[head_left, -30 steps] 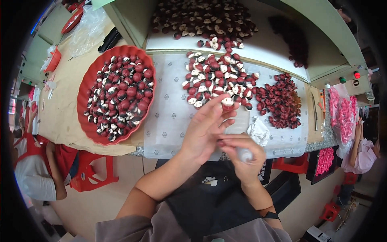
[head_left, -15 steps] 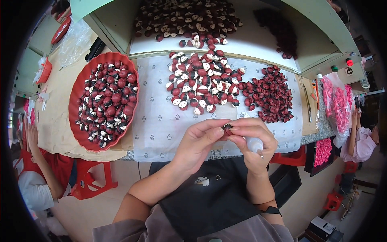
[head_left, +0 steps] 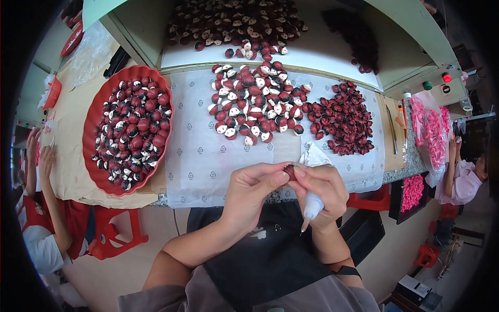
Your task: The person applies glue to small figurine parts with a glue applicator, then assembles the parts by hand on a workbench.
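Just past the table's front edge, my left hand point(head_left: 250, 188) pinches a small dark red, cupped piece point(head_left: 289, 172) between thumb and finger. Fingertips of my right hand point(head_left: 328, 188) meet it from the other side. The same right hand also keeps a white squeeze bottle point(head_left: 313, 206) tucked in its fingers, its thin needle tip pointing down. Beyond the hands lie a heap of dark red cupped pieces point(head_left: 345, 119) and, to its left, a heap of round red, black and white pieces point(head_left: 257, 101). A crumpled white tissue point(head_left: 314, 154) rests beside my right hand.
A red scalloped tray point(head_left: 89, 156) full of round pieces stands at left. Behind, a pale green box-like housing point(head_left: 400, 41) covers more pieces. Tweezers point(head_left: 392, 130) and bagged pink pieces point(head_left: 430, 125) are at right. Other people point(head_left: 460, 174) sit on both sides.
The bottle in my right hand has swung round, its needle tip now toward my lower left. Both hands are slightly lower and stay together at the small piece, which now shows more red.
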A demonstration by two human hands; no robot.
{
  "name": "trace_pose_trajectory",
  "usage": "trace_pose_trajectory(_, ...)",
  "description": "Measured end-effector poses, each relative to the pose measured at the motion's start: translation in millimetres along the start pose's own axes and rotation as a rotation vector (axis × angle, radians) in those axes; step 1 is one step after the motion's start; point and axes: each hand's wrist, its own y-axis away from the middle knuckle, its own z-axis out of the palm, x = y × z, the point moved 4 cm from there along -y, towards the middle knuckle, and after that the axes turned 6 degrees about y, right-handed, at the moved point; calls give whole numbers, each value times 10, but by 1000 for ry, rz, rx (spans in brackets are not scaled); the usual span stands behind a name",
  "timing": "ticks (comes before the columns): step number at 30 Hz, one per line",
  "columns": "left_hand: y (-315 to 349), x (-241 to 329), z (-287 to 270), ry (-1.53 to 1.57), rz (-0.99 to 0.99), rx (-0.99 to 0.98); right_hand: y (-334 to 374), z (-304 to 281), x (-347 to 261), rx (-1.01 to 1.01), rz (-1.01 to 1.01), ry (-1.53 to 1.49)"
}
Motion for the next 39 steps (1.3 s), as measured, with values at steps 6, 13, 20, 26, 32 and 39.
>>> trace_pose_trajectory(6, -31, 94, 6, -316, 160, -15, 86, 3, 36, 33, 140, -99)
trace_pose_trajectory(13, 22, 308, 182, -1048, 670, -180, 143, -17, 238, -35, 646, -553)
trace_pose_trajectory(20, 12, 335, 238, -1288, 752, -265, 155, -24, 302, -171, 794, -630)
trace_pose_trajectory(26, -6, 297, 201, -1352, 889, -298, 157, 23, 303, -182, 780, -581)
trace_pose_trajectory(32, -44, 231, 89, -920, 475, -257, 97, -22, 19, -12, 108, 57)
trace_pose_trajectory(39, -65, 79, -16, -180, -54, -142, 137, -13, 13, -21, 198, 60)
